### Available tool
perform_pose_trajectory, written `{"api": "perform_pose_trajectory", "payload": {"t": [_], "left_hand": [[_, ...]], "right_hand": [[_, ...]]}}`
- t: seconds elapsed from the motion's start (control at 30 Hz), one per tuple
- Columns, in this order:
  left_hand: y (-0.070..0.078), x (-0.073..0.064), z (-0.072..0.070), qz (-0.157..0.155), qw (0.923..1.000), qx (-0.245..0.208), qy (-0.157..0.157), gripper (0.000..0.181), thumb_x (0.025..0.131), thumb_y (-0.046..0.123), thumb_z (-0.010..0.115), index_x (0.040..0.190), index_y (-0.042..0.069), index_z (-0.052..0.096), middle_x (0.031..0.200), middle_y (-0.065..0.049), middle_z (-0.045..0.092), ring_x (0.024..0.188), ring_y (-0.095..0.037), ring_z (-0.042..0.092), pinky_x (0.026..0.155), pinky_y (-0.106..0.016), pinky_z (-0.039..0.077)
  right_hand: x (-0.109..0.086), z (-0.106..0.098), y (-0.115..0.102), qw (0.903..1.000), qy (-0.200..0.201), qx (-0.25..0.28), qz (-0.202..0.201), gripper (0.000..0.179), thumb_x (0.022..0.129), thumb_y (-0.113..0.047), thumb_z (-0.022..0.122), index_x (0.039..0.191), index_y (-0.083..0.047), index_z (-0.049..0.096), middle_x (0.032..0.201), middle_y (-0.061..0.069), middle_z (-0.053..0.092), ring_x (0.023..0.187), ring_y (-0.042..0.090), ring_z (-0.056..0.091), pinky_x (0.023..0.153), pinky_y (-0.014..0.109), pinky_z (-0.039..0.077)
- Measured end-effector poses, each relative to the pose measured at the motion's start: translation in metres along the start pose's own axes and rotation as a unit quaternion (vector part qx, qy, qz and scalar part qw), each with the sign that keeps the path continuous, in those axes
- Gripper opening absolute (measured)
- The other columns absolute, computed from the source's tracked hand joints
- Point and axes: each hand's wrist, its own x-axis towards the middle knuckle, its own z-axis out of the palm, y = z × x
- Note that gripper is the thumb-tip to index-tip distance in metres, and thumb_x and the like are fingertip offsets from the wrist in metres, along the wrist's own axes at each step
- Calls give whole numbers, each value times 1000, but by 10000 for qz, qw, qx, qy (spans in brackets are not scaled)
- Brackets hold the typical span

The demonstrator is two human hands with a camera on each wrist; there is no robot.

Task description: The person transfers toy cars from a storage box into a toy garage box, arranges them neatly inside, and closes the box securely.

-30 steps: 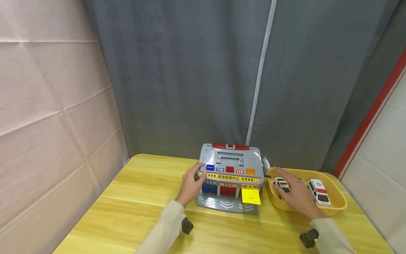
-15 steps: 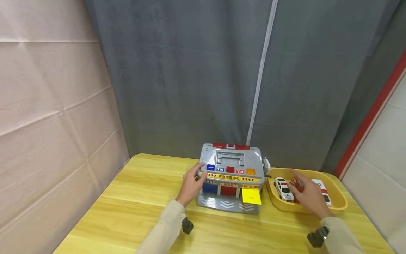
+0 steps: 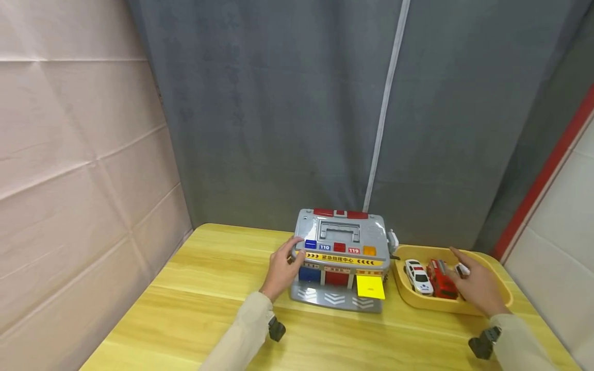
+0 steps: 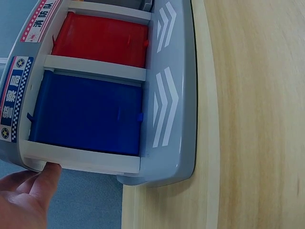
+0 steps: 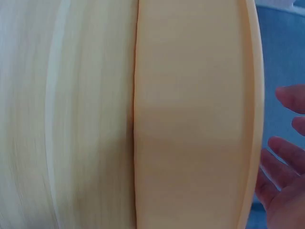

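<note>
A grey toy emergency station (image 3: 341, 257) stands on the table, carry handle on top. Its blue door (image 4: 88, 114) and red door (image 4: 102, 40) are closed; the yellow door (image 3: 370, 287) sticks out, raised. My left hand (image 3: 281, 269) holds the station's left front corner, thumb at the front edge. My right hand (image 3: 480, 283) hovers over the right part of a yellow tray (image 3: 413, 301), fingers spread and holding nothing. In the tray lie a white toy car (image 3: 418, 278), a red toy fire engine (image 3: 442, 280) and a white toy ambulance (image 3: 461, 270), mostly hidden by that hand.
The wooden table (image 3: 195, 293) extends left and in front of the station. Behind it hangs a grey curtain (image 3: 278, 129). A small white part (image 3: 393, 241) juts from the station's right side, close to the tray. A pale wall covering (image 3: 69, 180) borders the left.
My right hand has moved rightward across the tray, uncovering the white car and then the red fire engine, and now covers most of the ambulance. My left hand stays on the station.
</note>
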Motion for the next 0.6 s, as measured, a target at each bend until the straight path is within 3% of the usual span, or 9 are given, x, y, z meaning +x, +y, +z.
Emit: {"api": "perform_pose_trajectory", "payload": {"t": [0.1,0.2,0.27,0.33,0.4,0.47,0.6], "left_hand": [[0,0,1,-21,10000,-33,-32,35,98,25,61,132,19,64,154,-18,48,133,-37,57,103,-45,57],[0,0,1,-39,10000,-40,-39,34,98,26,61,131,20,64,154,-18,48,132,-36,57,104,-45,57],[0,0,1,-36,10000,-35,-34,34,98,27,61,131,20,64,154,-18,48,131,-36,58,103,-45,58],[0,0,1,-45,10000,-31,-30,34,98,27,61,131,20,64,154,-17,48,130,-35,58,103,-45,58],[0,0,1,-54,10000,-44,-28,34,98,27,61,131,20,64,154,-17,48,131,-36,58,104,-45,57],[0,0,1,-38,10000,-38,-21,34,98,27,61,131,20,64,154,-18,48,132,-37,58,103,-45,58],[-1,0,2,-3,10000,-2,-8,35,98,27,61,132,21,64,154,-17,49,128,-35,60,102,-44,58]], "right_hand": [[1,-4,9,9996,-21,-220,158,65,94,-26,67,146,5,43,129,43,54,104,58,60,78,67,54],[1,-6,17,9989,8,-383,263,64,92,-24,69,143,8,46,121,43,60,91,52,66,68,59,57],[2,-7,21,9984,6,-474,296,62,91,-21,69,140,9,47,97,37,68,72,44,66,57,49,55],[3,-7,26,9979,44,-575,290,61,89,-18,70,138,10,48,74,26,66,57,30,56,49,37,45],[4,-8,30,9974,12,-644,320,61,89,-18,69,138,10,47,61,12,57,53,20,43,50,29,32],[4,-8,33,9971,-43,-673,345,61,88,-18,69,137,10,47,57,3,49,53,16,36,51,27,27],[5,-10,37,9964,-300,-658,438,64,87,-17,69,138,12,45,55,0,45,53,15,36,51,26,25]]}}
